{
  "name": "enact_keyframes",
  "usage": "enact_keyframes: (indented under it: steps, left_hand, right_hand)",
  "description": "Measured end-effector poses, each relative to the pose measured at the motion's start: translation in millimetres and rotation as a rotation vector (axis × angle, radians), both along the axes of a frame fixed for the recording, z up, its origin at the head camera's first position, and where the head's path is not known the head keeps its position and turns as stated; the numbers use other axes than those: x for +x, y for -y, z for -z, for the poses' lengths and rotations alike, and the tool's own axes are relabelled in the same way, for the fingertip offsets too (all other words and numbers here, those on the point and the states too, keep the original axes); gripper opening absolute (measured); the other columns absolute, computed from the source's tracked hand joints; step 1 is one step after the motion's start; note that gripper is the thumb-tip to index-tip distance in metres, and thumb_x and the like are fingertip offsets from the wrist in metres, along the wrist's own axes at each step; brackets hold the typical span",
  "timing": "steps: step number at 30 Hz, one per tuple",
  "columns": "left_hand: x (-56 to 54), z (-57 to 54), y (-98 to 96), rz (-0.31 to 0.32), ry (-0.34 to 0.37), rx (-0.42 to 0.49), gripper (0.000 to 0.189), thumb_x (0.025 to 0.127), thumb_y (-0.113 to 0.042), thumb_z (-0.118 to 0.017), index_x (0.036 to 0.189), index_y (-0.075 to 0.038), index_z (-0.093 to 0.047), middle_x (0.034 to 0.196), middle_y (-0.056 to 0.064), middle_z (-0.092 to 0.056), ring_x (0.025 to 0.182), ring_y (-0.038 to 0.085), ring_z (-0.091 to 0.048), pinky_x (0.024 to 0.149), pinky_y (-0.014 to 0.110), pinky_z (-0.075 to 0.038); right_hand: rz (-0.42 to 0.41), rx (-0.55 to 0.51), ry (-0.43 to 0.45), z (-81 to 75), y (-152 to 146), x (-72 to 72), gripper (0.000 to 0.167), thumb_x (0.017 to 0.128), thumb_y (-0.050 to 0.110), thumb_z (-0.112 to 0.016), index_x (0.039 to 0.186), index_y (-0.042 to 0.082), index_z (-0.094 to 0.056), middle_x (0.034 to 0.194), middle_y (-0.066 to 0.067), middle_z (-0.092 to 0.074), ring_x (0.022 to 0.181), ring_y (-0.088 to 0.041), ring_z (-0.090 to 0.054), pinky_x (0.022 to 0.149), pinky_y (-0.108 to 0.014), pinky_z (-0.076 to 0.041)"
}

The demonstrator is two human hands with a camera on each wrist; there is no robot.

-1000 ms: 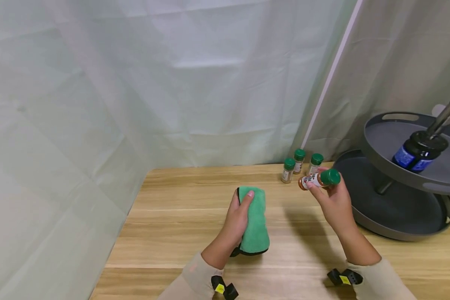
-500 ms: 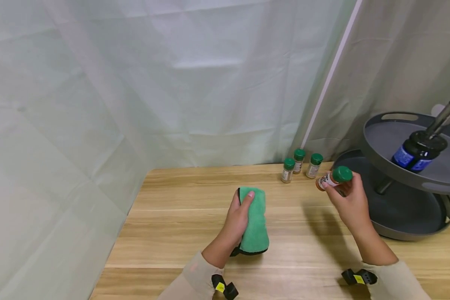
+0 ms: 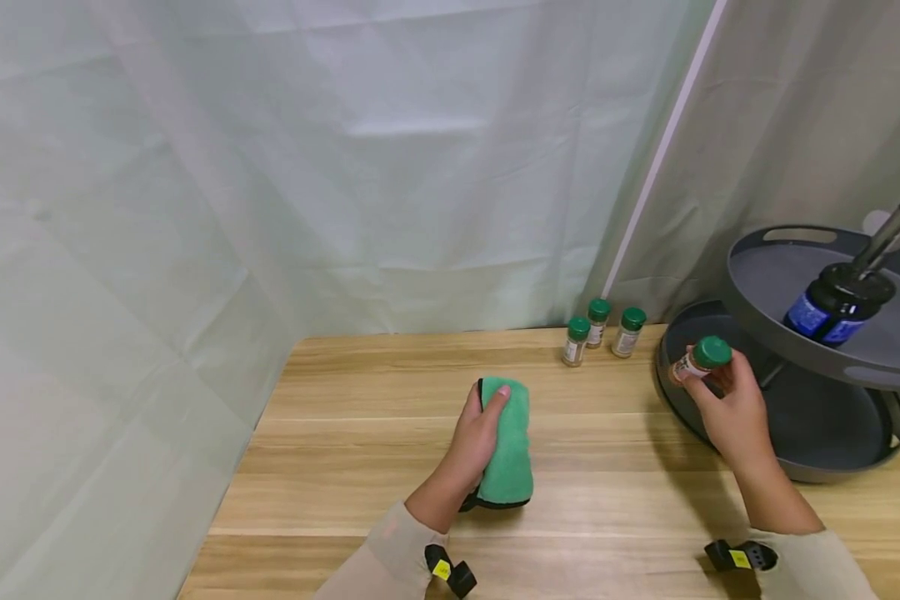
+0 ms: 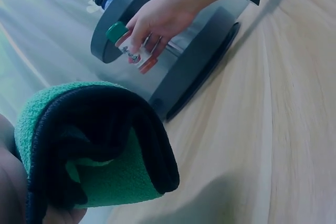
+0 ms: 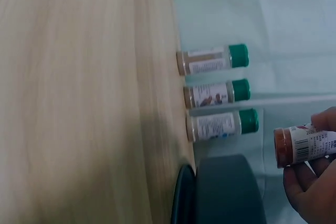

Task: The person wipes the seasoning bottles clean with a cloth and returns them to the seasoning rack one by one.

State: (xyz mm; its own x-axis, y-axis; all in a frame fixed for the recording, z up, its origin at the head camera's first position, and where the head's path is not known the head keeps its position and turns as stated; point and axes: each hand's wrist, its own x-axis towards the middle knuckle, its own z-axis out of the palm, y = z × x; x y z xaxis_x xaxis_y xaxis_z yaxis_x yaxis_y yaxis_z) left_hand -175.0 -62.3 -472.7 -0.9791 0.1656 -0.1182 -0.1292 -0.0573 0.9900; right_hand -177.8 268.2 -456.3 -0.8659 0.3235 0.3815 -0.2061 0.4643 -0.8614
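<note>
My right hand (image 3: 738,412) grips a spice jar (image 3: 696,360) with a green cap and reddish contents. It holds the jar tilted over the left part of the lower tray (image 3: 832,425) of a grey two-tier stand. In the right wrist view the jar's base (image 5: 284,148) and barcode label show. My left hand (image 3: 474,437) holds a folded green cloth (image 3: 508,450) with black edging above the wooden table, thumb on top. The left wrist view looks into the cloth's rolled end (image 4: 113,177). Several other spice jars are apart from both hands.
Three green-capped spice jars, at left (image 3: 573,342), behind (image 3: 598,323) and right (image 3: 627,333), stand upright at the table's back edge. On the upper tray (image 3: 757,275) sits a dark jar with a blue label (image 3: 825,312), beside a metal post (image 3: 892,237). A pale curtain (image 3: 420,167) hangs behind.
My right hand has carried the spice jar rightward, from in front of the standing jars to over the lower tray. The left hand and cloth have barely shifted.
</note>
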Motion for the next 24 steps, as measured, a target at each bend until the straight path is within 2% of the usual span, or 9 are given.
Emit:
enact_keyframes:
  steps: [7,11,13,16,18,19,21,24]
  left_hand:
    - [-4.8,8.0,-0.4,-0.026,0.0,-0.057,0.046,0.101,-0.055,-0.052,0.126,-0.016,-0.045,0.097,0.006,-0.053,0.082,0.02,-0.06,0.074,0.034,-0.052]
    - [-6.2,11.1,0.3,-0.023,0.006,-0.091,0.046,0.102,-0.054,-0.051,0.127,-0.015,-0.045,0.098,0.006,-0.053,0.081,0.02,-0.06,0.074,0.033,-0.052]
    - [-6.8,12.2,0.8,-0.019,0.005,-0.099,0.046,0.103,-0.054,-0.05,0.127,-0.015,-0.044,0.098,0.006,-0.053,0.081,0.019,-0.059,0.074,0.033,-0.051]
    - [-7.2,12.8,1.5,-0.012,0.007,-0.094,0.046,0.103,-0.053,-0.05,0.127,-0.015,-0.044,0.096,0.006,-0.053,0.079,0.02,-0.06,0.072,0.033,-0.052]
    - [-7.2,12.6,1.6,-0.011,0.008,-0.093,0.045,0.103,-0.053,-0.05,0.126,-0.015,-0.043,0.095,0.006,-0.053,0.078,0.02,-0.06,0.072,0.033,-0.052]
    - [-7.2,12.3,1.8,-0.011,0.009,-0.091,0.045,0.103,-0.053,-0.05,0.126,-0.015,-0.043,0.095,0.006,-0.053,0.077,0.02,-0.06,0.071,0.033,-0.052]
    - [-7.1,11.9,2.0,-0.01,0.01,-0.087,0.046,0.103,-0.054,-0.05,0.126,-0.015,-0.044,0.095,0.006,-0.053,0.077,0.02,-0.06,0.071,0.033,-0.052]
    - [-7.0,11.6,1.9,-0.008,0.012,-0.084,0.046,0.102,-0.054,-0.05,0.127,-0.015,-0.043,0.095,0.006,-0.054,0.077,0.02,-0.061,0.07,0.033,-0.053]
  right_hand:
    - [0.044,0.048,0.112,3.9,-16.7,2.2,0.044,0.094,0.016,-0.071,0.134,0.011,-0.052,0.102,0.034,-0.054,0.095,0.02,-0.051,0.08,-0.002,-0.04]
    - [0.043,0.08,0.176,6.7,-27.4,3.5,0.045,0.096,0.021,-0.069,0.132,0.007,-0.047,0.096,0.033,-0.05,0.09,0.024,-0.047,0.075,-0.001,-0.039]
    - [0.032,0.102,0.202,7.9,-32.1,3.5,0.05,0.096,0.022,-0.068,0.135,0.002,-0.044,0.1,0.023,-0.056,0.089,0.025,-0.045,0.074,0.0,-0.04]
    - [0.012,0.146,0.237,9.4,-37.9,2.9,0.055,0.097,0.021,-0.067,0.138,-0.004,-0.04,0.111,-0.008,-0.066,0.087,0.028,-0.04,0.071,0.001,-0.038]
    - [0.002,0.178,0.266,10.5,-41.3,1.6,0.057,0.096,0.02,-0.067,0.139,-0.007,-0.039,0.12,-0.028,-0.063,0.086,0.028,-0.038,0.07,0.0,-0.037]
    - [-0.002,0.195,0.282,10.9,-42.7,0.9,0.057,0.096,0.02,-0.066,0.139,-0.007,-0.039,0.123,-0.034,-0.06,0.086,0.025,-0.038,0.069,-0.001,-0.037]
    - [-0.008,0.229,0.316,11.6,-45.6,-0.5,0.058,0.096,0.021,-0.066,0.139,-0.009,-0.04,0.124,-0.037,-0.058,0.09,0.013,-0.05,0.068,-0.005,-0.037]
    - [-0.02,0.263,0.37,12.9,-49.3,-1.7,0.059,0.097,0.022,-0.064,0.138,-0.011,-0.039,0.124,-0.038,-0.057,0.099,-0.022,-0.062,0.072,-0.018,-0.04]
